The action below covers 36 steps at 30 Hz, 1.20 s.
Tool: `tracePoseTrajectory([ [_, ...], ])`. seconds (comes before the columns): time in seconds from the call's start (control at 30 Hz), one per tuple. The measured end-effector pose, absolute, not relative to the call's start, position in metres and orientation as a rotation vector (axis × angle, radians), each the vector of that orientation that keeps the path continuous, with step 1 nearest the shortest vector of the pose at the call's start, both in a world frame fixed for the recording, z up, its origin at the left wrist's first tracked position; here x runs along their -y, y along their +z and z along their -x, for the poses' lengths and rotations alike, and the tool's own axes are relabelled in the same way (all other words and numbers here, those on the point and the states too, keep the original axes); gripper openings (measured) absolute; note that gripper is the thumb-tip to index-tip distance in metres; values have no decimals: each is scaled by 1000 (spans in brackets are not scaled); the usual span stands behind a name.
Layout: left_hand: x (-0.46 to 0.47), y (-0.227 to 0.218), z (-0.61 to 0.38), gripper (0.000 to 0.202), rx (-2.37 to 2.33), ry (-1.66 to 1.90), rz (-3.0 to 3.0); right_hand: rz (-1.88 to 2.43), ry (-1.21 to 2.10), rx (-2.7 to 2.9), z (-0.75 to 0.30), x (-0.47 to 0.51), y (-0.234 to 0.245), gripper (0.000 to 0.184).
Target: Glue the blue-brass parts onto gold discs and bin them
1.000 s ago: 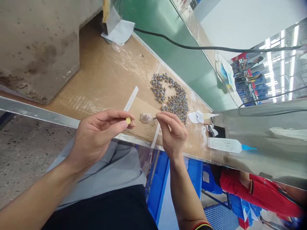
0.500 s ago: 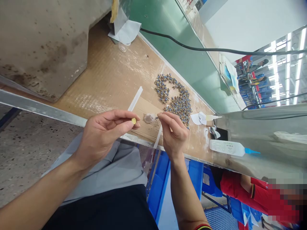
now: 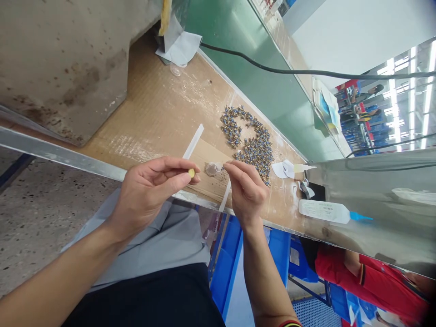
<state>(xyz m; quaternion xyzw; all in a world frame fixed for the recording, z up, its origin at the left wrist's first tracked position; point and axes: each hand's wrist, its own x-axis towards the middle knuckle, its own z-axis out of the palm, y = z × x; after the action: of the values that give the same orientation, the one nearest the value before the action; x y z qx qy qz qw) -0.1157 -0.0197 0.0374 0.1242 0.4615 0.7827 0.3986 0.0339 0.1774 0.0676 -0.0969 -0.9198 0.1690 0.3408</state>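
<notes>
Barely anything's moved since a moment ago: left hand (image 3: 150, 193) still pinches the small yellow piece (image 3: 191, 173) in its fingers over the surface (image 3: 153, 113) edge, right hand (image 3: 245, 190) still grips a thin tool at the clear cup (image 3: 213, 169).

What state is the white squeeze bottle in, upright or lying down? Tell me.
Lying down: the white squeeze bottle rests on its side on the cardboard-covered bench, blue nozzle pointing right.

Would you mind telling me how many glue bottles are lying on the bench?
2. A white bottle with a blue tip lies by the steel housing at the right; a smaller bottle with a yellowish tip lies just beyond it, next to the heap of small parts. More may be hidden.
</notes>
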Motion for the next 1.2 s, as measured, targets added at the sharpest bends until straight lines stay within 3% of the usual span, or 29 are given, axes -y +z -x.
tracePoseTrajectory([
  [1.2,18,42,115,13,-1163,1988,-301,519,500,2260,-35,-166,66,19],
])
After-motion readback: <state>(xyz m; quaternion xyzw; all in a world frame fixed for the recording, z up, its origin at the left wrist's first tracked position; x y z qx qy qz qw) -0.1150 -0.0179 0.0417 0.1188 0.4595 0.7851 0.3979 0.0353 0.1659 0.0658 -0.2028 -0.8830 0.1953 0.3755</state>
